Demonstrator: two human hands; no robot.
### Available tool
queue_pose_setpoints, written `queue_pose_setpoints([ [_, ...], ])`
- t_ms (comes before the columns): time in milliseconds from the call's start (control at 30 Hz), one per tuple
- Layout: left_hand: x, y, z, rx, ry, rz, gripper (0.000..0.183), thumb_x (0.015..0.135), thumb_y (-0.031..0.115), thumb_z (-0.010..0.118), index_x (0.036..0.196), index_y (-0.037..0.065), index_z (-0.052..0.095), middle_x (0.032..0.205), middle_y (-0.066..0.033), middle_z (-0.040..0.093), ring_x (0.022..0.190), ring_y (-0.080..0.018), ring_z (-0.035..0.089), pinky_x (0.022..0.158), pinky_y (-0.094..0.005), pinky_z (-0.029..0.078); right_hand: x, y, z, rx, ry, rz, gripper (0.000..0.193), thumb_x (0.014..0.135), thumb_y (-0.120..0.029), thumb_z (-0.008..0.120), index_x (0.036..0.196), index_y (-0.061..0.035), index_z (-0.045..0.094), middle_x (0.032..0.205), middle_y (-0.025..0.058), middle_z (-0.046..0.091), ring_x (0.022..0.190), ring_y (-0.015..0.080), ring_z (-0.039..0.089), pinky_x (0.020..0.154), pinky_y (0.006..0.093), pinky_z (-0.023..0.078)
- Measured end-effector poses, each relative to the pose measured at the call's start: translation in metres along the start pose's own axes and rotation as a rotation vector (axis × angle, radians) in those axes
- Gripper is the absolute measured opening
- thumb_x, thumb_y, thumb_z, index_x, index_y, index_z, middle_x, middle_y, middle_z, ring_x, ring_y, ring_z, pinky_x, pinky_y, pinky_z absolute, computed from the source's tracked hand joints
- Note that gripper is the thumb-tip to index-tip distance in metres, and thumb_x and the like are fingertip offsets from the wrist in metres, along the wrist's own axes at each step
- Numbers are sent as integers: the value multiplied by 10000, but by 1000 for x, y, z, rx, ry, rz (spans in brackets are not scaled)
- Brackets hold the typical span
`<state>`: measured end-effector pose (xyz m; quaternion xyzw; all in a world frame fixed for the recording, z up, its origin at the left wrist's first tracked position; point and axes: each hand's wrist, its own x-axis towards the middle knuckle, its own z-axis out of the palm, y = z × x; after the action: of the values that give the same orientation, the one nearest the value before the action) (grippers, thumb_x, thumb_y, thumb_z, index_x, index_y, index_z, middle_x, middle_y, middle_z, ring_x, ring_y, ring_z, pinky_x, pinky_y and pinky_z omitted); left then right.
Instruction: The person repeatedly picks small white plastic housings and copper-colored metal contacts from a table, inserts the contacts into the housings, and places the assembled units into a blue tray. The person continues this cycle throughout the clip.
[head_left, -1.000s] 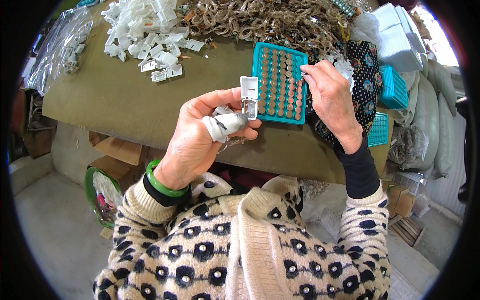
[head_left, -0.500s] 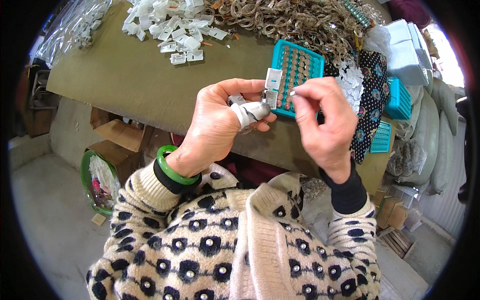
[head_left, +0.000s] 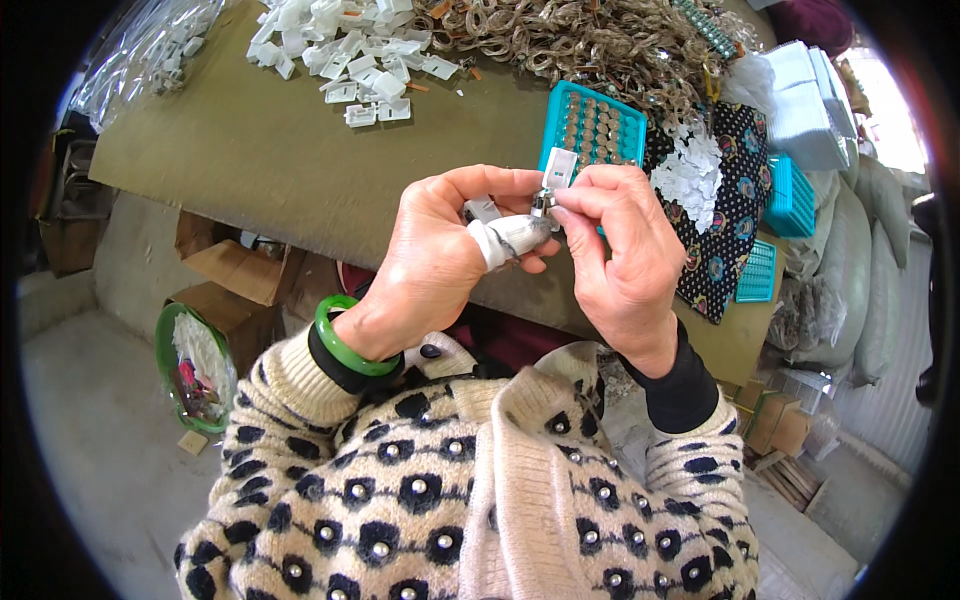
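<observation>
Left hand (head_left: 432,245) is curled, gripping a small white case (head_left: 543,202), lid (head_left: 561,166) raised, at its fingertips. Right hand (head_left: 632,250) has thumb and finger drawn close together at the case; whether anything is between them cannot be told. A turquoise tray (head_left: 554,112) of round discs (head_left: 602,130) lies on the counter (head_left: 250,170), just beyond the right hand.

Little white plastic case (head_left: 558,171) is flipped open, lid sticking up, a bit of shiny metal (head_left: 543,202) in its lower half. Another whitish piece (head_left: 483,208) sits just left of it. Behind, there's a teal tray (head_left: 551,128), rows of round discs (head_left: 602,125), near end mostly covered.
</observation>
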<state>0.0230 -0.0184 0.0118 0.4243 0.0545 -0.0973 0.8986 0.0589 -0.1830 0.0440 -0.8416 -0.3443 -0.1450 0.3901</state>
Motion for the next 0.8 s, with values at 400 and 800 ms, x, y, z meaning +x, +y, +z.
queue_pose_setpoints([
  [400, 5, -3, -8, -151, -60, -104, 182, 902, 106, 669, 1058, 20, 626, 877, -144, 680, 613, -154, 649, 468, -238, 493, 3, 74, -33, -365, 41, -65, 255, 777, 118, 629, 1005, 6, 651, 953, 132, 648, 886, 312, 625, 746, 383, 520],
  [800, 12, -9, -9, -167, -167, -114, 322, 974, 115, 563, 1286, 35, 570, 1246, -301, 595, 1041, -316, 690, 524, -240, 567, -1, 92, -38, -233, -85, 41, 297, 748, 103, 655, 1020, -16, 643, 951, 120, 621, 898, 310, 616, 772, 383, 520],
])
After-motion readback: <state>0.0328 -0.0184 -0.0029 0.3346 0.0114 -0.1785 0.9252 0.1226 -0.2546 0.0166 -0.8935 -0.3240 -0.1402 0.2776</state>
